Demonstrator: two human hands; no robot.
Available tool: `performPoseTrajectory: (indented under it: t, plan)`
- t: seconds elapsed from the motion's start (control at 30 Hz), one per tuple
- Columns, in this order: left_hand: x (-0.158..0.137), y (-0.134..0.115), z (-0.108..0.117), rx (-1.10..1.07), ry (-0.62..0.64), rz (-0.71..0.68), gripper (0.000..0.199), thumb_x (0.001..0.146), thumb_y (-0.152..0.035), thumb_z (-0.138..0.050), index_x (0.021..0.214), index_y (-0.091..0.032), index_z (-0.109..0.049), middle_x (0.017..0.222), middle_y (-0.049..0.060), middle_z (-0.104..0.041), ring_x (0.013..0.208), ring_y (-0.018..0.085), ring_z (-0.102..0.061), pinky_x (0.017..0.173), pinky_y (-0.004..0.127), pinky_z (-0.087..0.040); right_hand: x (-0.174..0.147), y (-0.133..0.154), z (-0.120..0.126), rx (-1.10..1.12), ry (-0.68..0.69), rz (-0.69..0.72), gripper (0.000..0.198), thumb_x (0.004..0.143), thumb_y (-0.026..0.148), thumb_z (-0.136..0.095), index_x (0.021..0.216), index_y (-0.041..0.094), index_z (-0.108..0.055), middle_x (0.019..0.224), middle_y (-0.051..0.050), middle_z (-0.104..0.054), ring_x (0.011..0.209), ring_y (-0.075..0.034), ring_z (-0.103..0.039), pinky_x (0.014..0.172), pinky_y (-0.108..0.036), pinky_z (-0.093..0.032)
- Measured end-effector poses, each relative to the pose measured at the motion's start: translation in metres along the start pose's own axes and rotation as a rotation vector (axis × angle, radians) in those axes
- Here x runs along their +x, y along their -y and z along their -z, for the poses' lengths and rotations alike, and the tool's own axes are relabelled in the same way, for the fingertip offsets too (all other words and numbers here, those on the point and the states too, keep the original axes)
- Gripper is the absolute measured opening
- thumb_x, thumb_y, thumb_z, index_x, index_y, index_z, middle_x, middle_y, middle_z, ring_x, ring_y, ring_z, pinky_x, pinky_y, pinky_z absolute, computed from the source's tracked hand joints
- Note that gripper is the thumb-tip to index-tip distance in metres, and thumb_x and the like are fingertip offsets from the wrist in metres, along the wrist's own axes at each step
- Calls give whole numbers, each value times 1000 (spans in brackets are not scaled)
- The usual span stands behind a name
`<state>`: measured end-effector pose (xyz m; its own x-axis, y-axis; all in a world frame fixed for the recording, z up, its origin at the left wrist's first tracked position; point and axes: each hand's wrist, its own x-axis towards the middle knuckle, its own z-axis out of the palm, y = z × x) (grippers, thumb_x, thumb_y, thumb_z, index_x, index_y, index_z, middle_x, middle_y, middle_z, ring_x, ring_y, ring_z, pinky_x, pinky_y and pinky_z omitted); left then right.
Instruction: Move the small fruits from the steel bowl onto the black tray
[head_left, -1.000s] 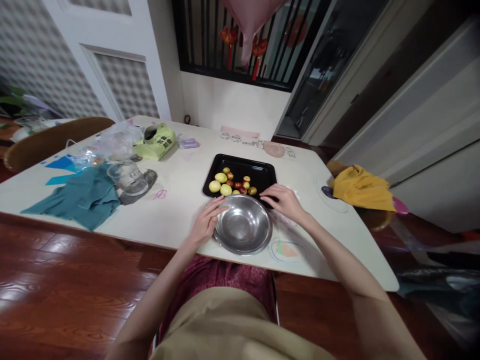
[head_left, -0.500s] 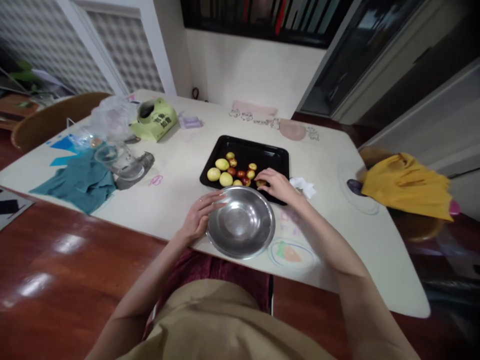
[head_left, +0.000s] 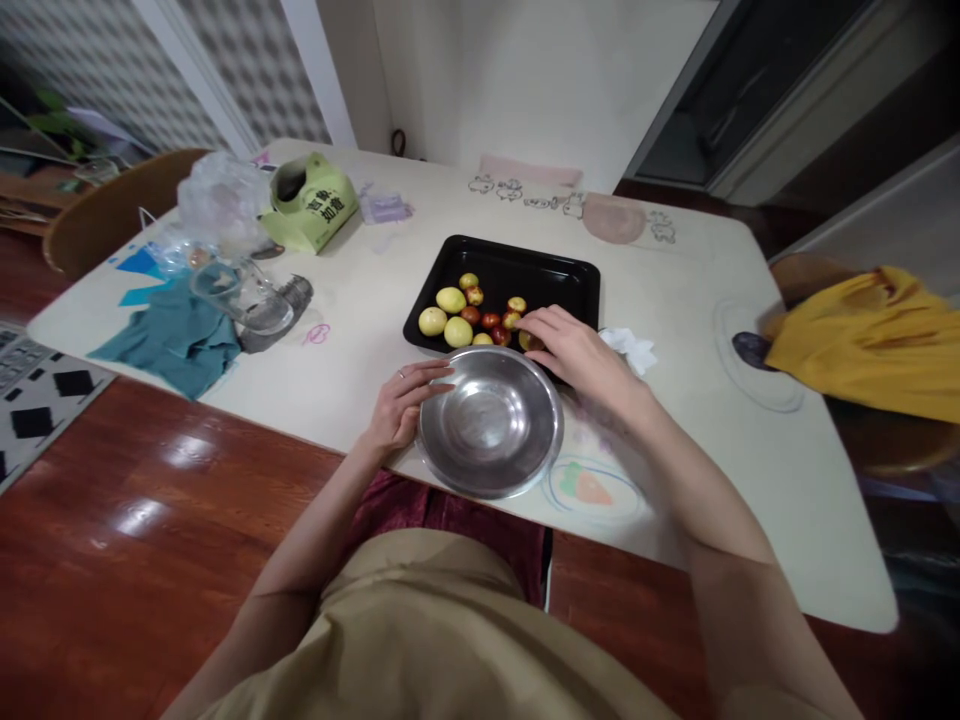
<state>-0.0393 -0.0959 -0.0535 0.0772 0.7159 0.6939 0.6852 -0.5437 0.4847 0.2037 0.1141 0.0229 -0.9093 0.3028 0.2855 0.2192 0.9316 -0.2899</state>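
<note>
A shiny metal bowl with nothing in it stands at the table's near edge. My left hand holds its left rim, fingers over the edge and thumb on the outside. Behind the bowl, and partly covered by it, is a black baking tray. Several red and yellow-green jujubes and larger pale yellow-green fruits lie grouped in its front left and middle. My right hand reaches over the tray's front right, fingers and thumb curled around a yellowish jujube that is partly hidden.
On the left of the white table are a teal cloth, a clear tipped container, plastic bags and a green carton. A crumpled tissue lies right of the tray. Yellow fabric drapes a chair.
The camera view has tilted down and shifted slightly. My right hand is still at the same jujube, and my left hand stays on the bowl's rim. The fruits look unmoved.
</note>
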Motion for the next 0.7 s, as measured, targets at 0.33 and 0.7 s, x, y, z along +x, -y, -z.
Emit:
performPoseTrajectory:
  t: [0.33, 0.7]
  plan:
    - [1, -1, 0, -56, 37, 52, 72, 112, -57, -16, 120, -19, -77, 133, 15, -73, 130, 30, -65, 107, 50, -53, -6, 41, 2, -49, 39, 34, 46, 103, 32, -61, 148, 24, -56, 135, -14, -64, 124, -35, -62, 101, -53, -59]
    - [0, -1, -1, -65, 33, 72, 73, 111, -60, -17, 115, -19, -78, 133, 15, -72, 130, 29, -65, 109, 50, -53, -5, 58, -53, -115, 268, 136, 23, 86, 21, -85, 101, 19, -68, 108, -9, -65, 105, -28, -65, 82, -38, -56]
